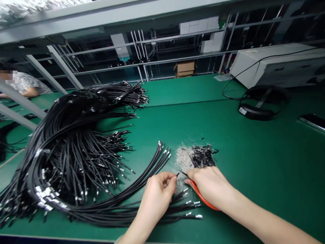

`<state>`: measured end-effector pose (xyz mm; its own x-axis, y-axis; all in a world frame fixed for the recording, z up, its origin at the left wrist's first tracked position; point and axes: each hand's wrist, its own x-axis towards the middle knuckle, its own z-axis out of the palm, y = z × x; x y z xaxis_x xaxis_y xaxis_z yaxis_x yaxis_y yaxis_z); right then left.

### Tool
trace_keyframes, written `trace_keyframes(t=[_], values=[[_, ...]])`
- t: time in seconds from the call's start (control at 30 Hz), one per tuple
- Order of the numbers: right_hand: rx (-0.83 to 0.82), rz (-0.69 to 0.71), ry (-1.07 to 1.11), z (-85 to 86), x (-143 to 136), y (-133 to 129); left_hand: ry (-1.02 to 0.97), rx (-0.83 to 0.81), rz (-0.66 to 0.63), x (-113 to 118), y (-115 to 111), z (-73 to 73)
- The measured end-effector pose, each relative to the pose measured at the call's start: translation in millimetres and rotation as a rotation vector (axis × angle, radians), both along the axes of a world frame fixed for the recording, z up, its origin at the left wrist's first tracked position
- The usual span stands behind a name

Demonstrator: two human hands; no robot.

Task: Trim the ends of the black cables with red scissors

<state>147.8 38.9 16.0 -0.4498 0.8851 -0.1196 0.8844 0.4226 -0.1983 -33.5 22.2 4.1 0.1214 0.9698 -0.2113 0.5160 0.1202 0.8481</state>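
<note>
My left hand is closed in a pinch on the end of a black cable, whose tip points at the cutters. The fingers of my right hand are wrapped round wire cutters with red handles. Their dark jaws meet close to the cable tip, just right of my left fingertips. Below my left hand lie several black cables with silvery ends. More cables curve up on its left. Behind my right hand sit a pile of short black offcuts and a heap of pale, thin strands.
A large bundle of black cables covers the left of the green table. At the right are a black headband-like device, a pale metal box and a dark flat object. Another person sits at far left, behind grey posts.
</note>
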Motion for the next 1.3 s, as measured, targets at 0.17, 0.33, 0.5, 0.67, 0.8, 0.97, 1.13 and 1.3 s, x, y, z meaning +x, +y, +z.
trace_keyframes(t=[0.17,0.33,0.5,0.67,0.8,0.97,1.13,1.3], values=[[-0.036,-0.317,0.293,-4.4,9,3,-0.157,-0.095,0.045,-3,1,3.4],[-0.373,-0.321,1.079,-6.8,-10,-5,-0.267,-0.093,0.022,-2,-4,16.2],[-0.427,-0.385,1.393,-1.9,-32,-18,-0.392,-0.105,0.013,-4,-11,23.1],[-0.512,-0.288,1.482,-3.1,-35,-18,-0.519,-0.189,-0.027,-13,-12,26.0],[-0.663,-0.140,1.509,-3.6,-30,-12,-0.542,-0.230,-0.100,-20,-13,31.9],[-0.853,0.029,1.405,3.0,-16,-4,-0.466,-0.268,-0.208,-26,-14,39.0],[-0.495,-0.011,1.067,14.7,5,-8,-0.249,-0.037,-0.099,-21,-19,34.5],[0.084,-0.176,0.605,6.7,8,-34,-0.032,0.230,0.002,-11,-25,24.6]])
